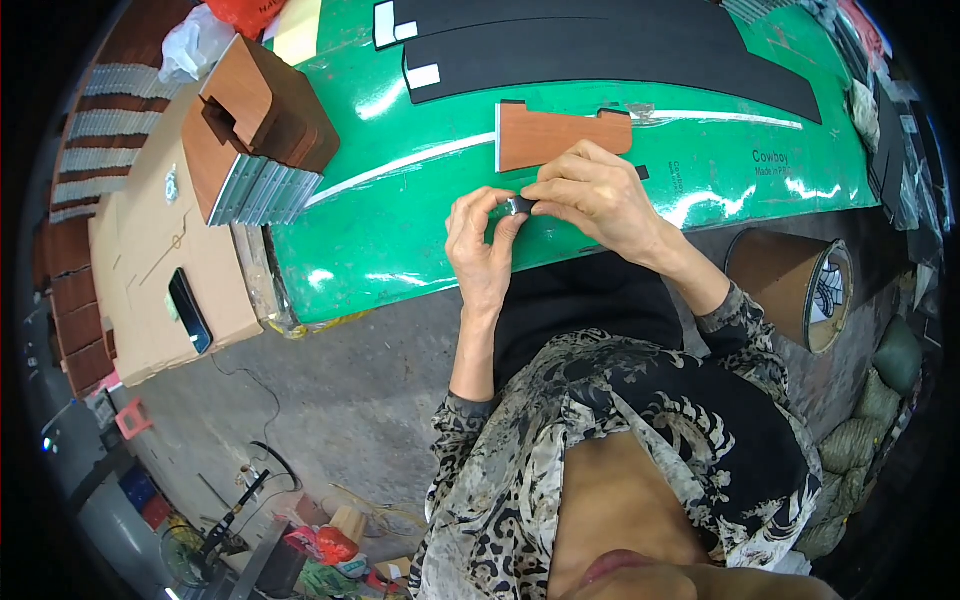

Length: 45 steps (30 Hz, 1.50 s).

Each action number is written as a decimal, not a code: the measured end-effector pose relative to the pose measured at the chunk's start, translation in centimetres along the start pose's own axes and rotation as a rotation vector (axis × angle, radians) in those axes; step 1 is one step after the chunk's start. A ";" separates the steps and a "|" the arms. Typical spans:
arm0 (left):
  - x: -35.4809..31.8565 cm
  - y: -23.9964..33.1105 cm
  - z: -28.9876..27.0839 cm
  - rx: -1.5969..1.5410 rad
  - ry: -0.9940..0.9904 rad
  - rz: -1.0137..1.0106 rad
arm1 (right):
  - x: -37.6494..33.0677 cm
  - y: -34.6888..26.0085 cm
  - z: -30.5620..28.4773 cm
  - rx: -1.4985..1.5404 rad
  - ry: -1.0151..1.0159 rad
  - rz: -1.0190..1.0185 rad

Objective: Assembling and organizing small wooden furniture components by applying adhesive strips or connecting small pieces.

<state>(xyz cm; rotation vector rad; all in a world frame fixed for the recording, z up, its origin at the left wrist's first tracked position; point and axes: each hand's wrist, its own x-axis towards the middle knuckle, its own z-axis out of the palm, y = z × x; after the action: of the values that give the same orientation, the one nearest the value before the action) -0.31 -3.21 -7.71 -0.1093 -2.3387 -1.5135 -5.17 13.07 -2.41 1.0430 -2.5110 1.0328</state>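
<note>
Both hands meet over the near edge of the green-covered table [390, 240]. Between the fingertips is a small black piece [525, 206] with a shiny, pale end; its exact kind is too small to tell. My left hand [478, 240] pinches the shiny end between thumb and fingers. My right hand [598, 200] is closed on the dark end. Just beyond them lies a flat brown wood-grain panel [545, 138] with a notched outline, a pale left edge and black bits along its far side. A small black strip [642, 173] rests beside my right hand.
Long black sheets [600, 55] with white labels cover the table's far side. At left, a stack of brown panels [270, 110] stands near cardboard [150, 270] bearing a dark phone [190, 310]. A brown drum [785, 285] lies on the floor at right.
</note>
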 end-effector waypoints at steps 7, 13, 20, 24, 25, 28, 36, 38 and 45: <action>0.0 0.0 -0.1 0.003 -0.007 0.005 | 0.2 -0.1 -0.1 -0.012 -0.011 -0.016; 0.0 0.0 0.0 0.004 -0.006 0.015 | 0.0 0.0 0.0 0.009 -0.004 -0.012; -0.1 0.0 -0.1 0.015 -0.009 0.011 | 0.0 -0.1 -0.1 0.028 -0.013 -0.008; 0.0 -0.1 -0.1 0.015 -0.010 0.020 | -0.1 -0.1 -0.1 0.034 -0.015 0.006; 0.0 -0.1 -0.1 0.016 -0.009 0.020 | -0.1 -0.1 -0.2 0.035 -0.014 0.007; 0.2 -0.1 -0.1 0.019 -0.008 0.025 | 0.0 -0.2 -0.4 0.040 -0.007 0.017; -0.2 0.4 -0.2 0.013 -0.013 0.003 | -0.5 -0.2 -0.2 0.053 0.000 0.016; -0.4 0.3 -0.1 0.018 -0.013 -0.003 | -0.6 -0.2 0.0 0.051 -0.008 0.017; -0.1 0.8 -0.4 0.018 -0.004 0.023 | -0.2 -0.6 -0.6 0.046 0.004 0.013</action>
<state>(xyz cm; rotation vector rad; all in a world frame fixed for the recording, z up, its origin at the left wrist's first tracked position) 0.04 -3.17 -6.89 -0.1336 -2.3452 -1.4830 -4.66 13.24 -1.77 1.0367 -2.5055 1.1005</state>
